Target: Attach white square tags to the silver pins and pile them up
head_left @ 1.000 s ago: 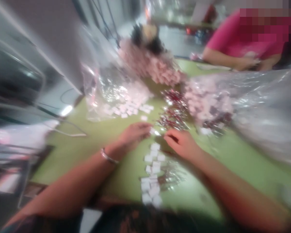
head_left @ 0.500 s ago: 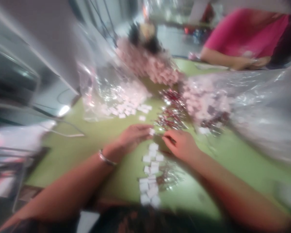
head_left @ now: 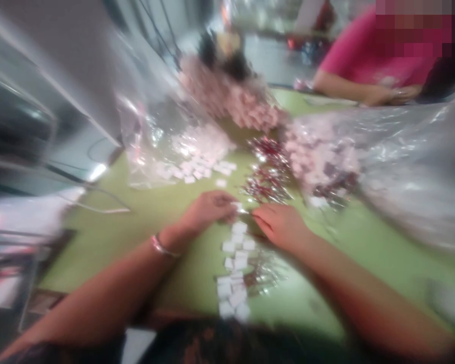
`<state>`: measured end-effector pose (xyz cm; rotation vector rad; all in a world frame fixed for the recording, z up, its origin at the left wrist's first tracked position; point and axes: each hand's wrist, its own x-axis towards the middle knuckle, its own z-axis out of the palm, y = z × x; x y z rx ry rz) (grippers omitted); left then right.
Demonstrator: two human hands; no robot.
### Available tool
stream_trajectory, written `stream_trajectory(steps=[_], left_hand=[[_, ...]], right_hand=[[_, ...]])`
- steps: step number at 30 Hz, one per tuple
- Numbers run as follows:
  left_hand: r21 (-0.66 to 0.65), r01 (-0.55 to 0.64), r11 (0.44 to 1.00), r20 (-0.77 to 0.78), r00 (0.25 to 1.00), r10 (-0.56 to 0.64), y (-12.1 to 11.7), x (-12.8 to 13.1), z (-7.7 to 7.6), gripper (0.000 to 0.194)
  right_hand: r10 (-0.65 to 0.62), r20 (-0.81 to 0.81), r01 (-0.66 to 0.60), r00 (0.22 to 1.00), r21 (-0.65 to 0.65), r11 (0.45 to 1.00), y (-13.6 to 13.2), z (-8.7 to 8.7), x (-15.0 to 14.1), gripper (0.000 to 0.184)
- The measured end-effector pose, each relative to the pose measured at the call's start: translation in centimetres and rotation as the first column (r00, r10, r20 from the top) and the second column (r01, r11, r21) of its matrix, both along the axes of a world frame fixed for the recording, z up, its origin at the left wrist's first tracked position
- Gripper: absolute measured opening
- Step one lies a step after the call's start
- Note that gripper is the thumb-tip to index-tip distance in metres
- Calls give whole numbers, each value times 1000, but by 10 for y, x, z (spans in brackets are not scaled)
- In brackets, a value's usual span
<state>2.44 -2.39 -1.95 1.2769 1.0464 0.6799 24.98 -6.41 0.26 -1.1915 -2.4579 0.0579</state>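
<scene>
My left hand [head_left: 212, 207] is closed at the fingertips on a small white block [head_left: 239, 206]. Facing it, my right hand [head_left: 279, 222] pinches a thin shiny stem [head_left: 247, 212] whose tip meets or nearly meets the block; blur hides which. Just below both hands runs a column of small white blocks [head_left: 239, 260], with thin silvery stems [head_left: 267, 275] spread to its right. Beyond my right fingers lies a pile of red and silver stems [head_left: 267, 182].
White blocks [head_left: 197, 169] spill from a clear plastic bag [head_left: 140, 151] at back left. Pink bundles [head_left: 250, 106] stand farther back. A large clear bag [head_left: 413, 187] covers the right side of the green table [head_left: 167, 202]. Across it sits a person in a pink top [head_left: 349, 60].
My left fingers have curled in more around the white block, and its hand sits slightly higher. The right hand has shifted a little to the left with the stem.
</scene>
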Motion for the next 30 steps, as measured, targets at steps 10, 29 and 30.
stream_trajectory(steps=[10,29,30], left_hand=[[35,51,998,22,998,-51,-6,10,-1,28],[228,20,973,-79,997,-2,-14,19,4,13],[272,56,961,-112,993,-26,-13,19,5,11]], right_hand=[[-61,0,59,998,-279,958,-3,9,-10,22],[-194,-156,127,969,-358,925,10,14,-2,20],[-255,-156,193,954,-330,924,16,14,3,22]])
